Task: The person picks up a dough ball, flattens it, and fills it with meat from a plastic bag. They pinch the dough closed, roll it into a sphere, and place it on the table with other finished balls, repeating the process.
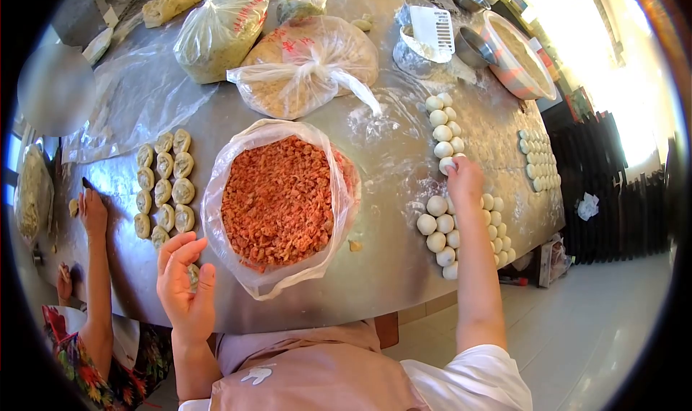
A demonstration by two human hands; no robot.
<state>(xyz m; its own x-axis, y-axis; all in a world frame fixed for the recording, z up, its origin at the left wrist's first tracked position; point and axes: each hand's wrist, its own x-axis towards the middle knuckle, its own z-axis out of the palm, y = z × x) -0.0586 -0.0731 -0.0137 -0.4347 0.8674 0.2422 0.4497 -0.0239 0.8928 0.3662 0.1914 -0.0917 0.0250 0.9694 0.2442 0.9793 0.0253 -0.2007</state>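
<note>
My right hand (465, 180) reaches over the right part of the table, its fingers closed on a white dough ball (447, 165) at the near end of a double row. More dough balls (437, 206) lie in a group beside and under my forearm. My left hand (187, 281) is raised at the table's near edge with its fingers apart and nothing in them, partly over a filled bun. Between my hands sits an open plastic bag of red minced filling (277, 202). Rows of pleated buns (163, 166) lie left of the bag.
Tied plastic bags (310, 65), a flour container (422, 54) and metal bowls (472, 48) stand at the back. A basin (519, 54) and small dough pieces (539, 158) are at the right. A co-worker's hands (92, 213) are at the far left.
</note>
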